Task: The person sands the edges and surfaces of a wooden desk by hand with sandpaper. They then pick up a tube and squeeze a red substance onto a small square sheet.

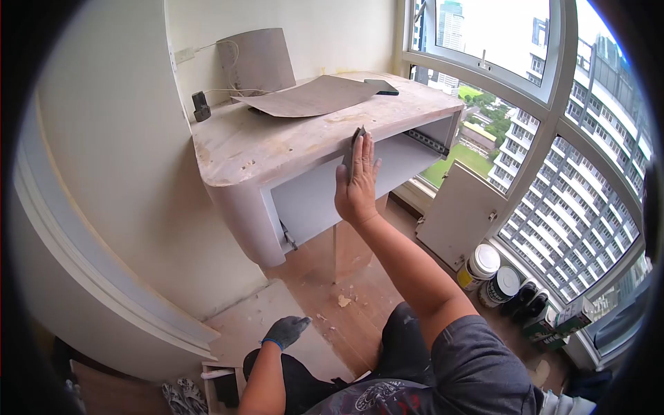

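My right hand (357,185), bare and dusted with powder, presses a folded piece of sandpaper (358,133) to the front edge of a desk (277,152). The fingers point up and lie flat over the sandpaper, so most of it is hidden. The desktop is pale and patchy, with a rounded corner and an open drawer space under its front edge. My left hand (287,332) wears a grey glove and rests low by my knee, away from the desk. Its fingers are curled in, and nothing shows in them.
A bent thin sheet (315,97), another leaning sheet (256,61), a dark block (382,86) and a black adapter (201,107) are on the desk. A loose panel (461,216) leans by the window. Paint buckets (478,266) and cans (567,317) line the right wall. Debris (344,301) litters the floor.
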`<state>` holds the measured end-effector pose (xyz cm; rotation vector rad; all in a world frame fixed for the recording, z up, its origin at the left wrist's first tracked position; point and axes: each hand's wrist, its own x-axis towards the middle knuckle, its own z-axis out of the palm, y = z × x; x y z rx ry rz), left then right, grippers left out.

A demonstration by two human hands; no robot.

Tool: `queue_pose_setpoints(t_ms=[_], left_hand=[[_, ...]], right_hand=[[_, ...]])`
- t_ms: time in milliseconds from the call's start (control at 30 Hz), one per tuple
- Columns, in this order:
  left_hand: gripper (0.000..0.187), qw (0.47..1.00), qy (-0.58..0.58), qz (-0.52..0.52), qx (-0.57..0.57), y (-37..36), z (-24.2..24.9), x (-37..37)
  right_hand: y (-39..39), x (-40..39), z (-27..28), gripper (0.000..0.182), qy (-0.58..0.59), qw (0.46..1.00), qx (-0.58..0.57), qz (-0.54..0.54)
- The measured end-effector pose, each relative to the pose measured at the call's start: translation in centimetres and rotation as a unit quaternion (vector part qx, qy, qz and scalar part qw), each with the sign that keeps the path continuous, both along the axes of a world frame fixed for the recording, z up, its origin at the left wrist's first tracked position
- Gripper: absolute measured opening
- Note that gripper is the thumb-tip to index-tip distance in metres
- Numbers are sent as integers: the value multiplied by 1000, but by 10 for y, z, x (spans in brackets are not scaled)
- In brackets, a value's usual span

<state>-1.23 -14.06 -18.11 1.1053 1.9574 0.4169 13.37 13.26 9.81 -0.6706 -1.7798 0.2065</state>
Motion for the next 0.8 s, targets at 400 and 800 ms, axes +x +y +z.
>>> queue_pose_setpoints(t_ms=[400, 800], left_hand=[[49, 998, 5, 13, 54, -22, -11, -20], [58, 995, -1, -27, 100, -18, 7, -7]], right_hand=[[1, -16, 2, 68, -88, 968, 225, -66], [4, -9, 12, 65, -47, 981, 162, -97]])
